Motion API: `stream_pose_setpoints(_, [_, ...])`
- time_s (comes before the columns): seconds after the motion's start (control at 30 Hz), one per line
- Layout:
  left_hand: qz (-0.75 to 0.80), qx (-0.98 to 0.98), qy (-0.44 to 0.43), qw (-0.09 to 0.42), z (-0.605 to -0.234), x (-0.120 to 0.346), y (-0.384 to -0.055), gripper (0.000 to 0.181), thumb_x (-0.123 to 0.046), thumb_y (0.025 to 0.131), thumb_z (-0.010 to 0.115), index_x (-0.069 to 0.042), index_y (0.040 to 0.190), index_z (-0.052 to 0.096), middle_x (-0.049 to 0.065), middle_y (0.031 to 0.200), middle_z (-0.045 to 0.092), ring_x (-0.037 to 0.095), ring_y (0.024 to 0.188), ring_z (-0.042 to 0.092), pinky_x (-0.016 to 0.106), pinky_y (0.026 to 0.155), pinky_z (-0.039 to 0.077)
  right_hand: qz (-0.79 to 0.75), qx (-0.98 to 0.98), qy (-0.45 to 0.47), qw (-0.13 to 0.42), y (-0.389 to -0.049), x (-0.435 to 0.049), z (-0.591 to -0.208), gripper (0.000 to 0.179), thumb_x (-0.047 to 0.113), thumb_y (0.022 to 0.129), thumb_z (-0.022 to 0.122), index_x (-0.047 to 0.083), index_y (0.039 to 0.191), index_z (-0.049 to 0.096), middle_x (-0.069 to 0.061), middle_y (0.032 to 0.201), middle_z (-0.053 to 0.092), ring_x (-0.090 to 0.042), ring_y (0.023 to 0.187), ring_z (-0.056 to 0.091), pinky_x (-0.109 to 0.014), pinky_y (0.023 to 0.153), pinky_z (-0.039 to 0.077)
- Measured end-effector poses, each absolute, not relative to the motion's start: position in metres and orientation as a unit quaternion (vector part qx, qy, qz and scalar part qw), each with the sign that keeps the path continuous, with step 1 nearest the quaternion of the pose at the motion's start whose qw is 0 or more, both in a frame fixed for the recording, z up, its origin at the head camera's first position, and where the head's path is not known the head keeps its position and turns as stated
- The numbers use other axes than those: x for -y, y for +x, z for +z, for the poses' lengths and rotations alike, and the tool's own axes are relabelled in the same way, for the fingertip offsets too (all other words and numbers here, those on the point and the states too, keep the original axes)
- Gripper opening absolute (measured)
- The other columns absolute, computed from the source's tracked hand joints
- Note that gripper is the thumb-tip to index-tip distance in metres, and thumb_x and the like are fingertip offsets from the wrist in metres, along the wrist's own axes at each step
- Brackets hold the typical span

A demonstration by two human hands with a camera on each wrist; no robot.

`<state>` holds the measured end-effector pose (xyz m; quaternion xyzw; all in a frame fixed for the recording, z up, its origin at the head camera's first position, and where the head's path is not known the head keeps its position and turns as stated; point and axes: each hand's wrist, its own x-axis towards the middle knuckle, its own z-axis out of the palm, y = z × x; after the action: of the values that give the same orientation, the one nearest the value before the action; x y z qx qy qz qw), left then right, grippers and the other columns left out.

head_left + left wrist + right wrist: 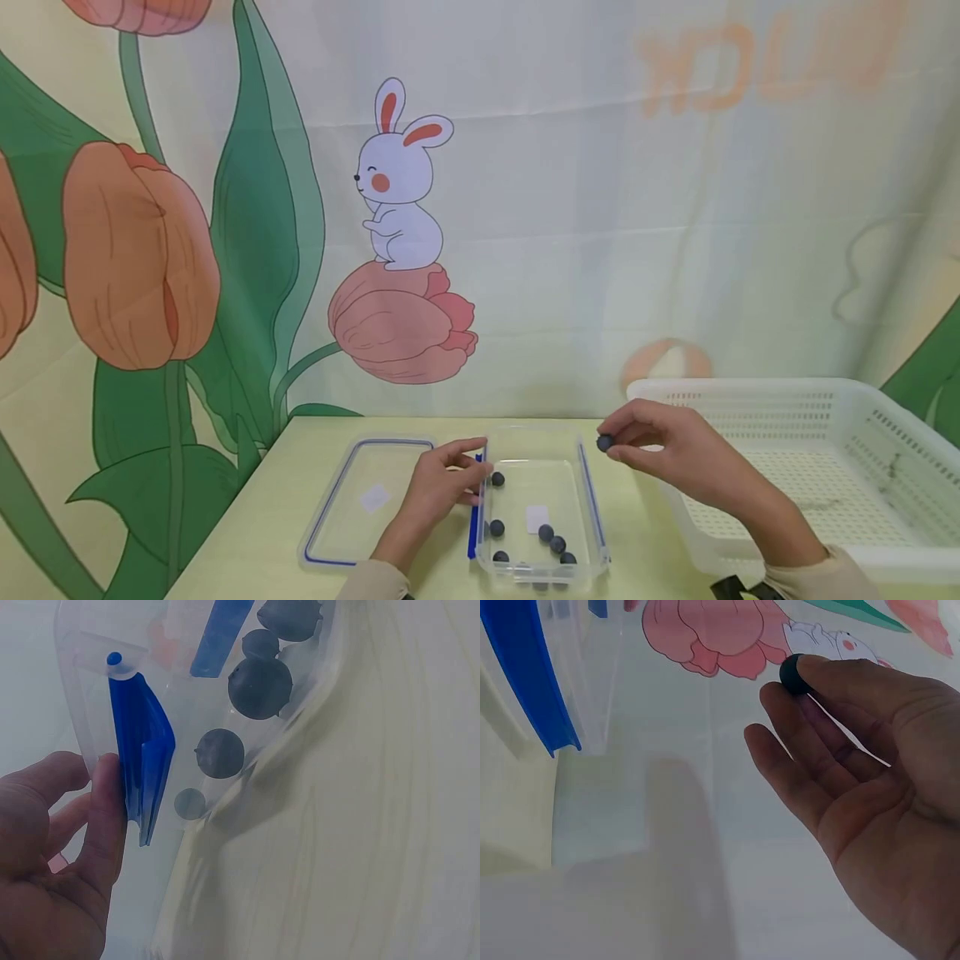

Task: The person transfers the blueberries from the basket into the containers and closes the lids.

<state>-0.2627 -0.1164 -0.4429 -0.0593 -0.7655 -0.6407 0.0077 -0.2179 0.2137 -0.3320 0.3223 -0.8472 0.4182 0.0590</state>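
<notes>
My right hand pinches a single dark blueberry between thumb and fingertips, just right of a clear plastic container and above it. The right wrist view shows that blueberry at the tips of the thumb and forefinger. My left hand grips the container's left wall near the far corner; up close, thumb and fingers lie on either side of the wall beside a blue clip flap. Several blueberries lie on the container's floor, mostly toward its near end.
A clear lid with a blue seal lies flat left of the container. At the right stands a white perforated basket, partly behind the right forearm. A curtain printed with tulips and a rabbit hangs behind the pale table.
</notes>
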Motion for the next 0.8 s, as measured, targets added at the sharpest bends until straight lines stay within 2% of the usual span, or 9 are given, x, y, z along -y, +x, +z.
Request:
stream_pose_setpoints(0.3, [-0.640, 0.766, -0.058, 0.006, -0.443, 0.119, -0.261, 0.048, -0.010, 0.094, 0.081, -0.001, 0.139, 0.068, 0.012, 0.100, 0.066, 0.017, 0.075, 0.072, 0.032, 0.065, 0.066, 0.422, 0.818, 0.390, -0.025, -0.216, -0.191, -0.350, 0.016, 0.010, 0.098, 0.078, 0.011, 0.113, 0.074, 0.003, 0.105, 0.075, -0.012, 0.092, 0.074, -0.029, 0.082, 0.062])
stream_pose_setpoints(0.43, [-0.640, 0.767, -0.055, 0.006, -0.442, 0.118, -0.260, 0.048, -0.010, 0.094, 0.081, -0.001, 0.139, 0.068, 0.012, 0.100, 0.066, 0.017, 0.075, 0.071, 0.032, 0.065, 0.066, 0.403, 0.824, 0.393, -0.067, -0.216, -0.182, -0.356, 0.013, 0.009, 0.097, 0.078, 0.014, 0.109, 0.074, 0.007, 0.101, 0.075, -0.009, 0.089, 0.072, -0.029, 0.081, 0.061])
stream_pose_setpoints(0.6, [-0.640, 0.767, -0.052, 0.005, -0.442, 0.116, -0.260, 0.048, -0.010, 0.094, 0.081, -0.002, 0.139, 0.068, 0.012, 0.100, 0.066, 0.017, 0.076, 0.071, 0.032, 0.066, 0.066, 0.394, 0.824, 0.389, -0.123, -0.215, -0.177, -0.359, 0.013, 0.002, 0.094, 0.077, 0.011, 0.103, 0.075, 0.007, 0.094, 0.074, -0.009, 0.083, 0.072, -0.026, 0.075, 0.061])
stream_pose_setpoints(0.8, [-0.639, 0.767, -0.051, 0.006, -0.442, 0.115, -0.261, 0.047, -0.010, 0.094, 0.081, -0.002, 0.139, 0.069, 0.012, 0.101, 0.066, 0.017, 0.077, 0.072, 0.032, 0.066, 0.066, 0.376, 0.830, 0.386, -0.146, -0.215, -0.176, -0.361, 0.015, -0.002, 0.092, 0.078, 0.010, 0.099, 0.074, 0.008, 0.093, 0.074, -0.007, 0.083, 0.072, -0.025, 0.076, 0.060])
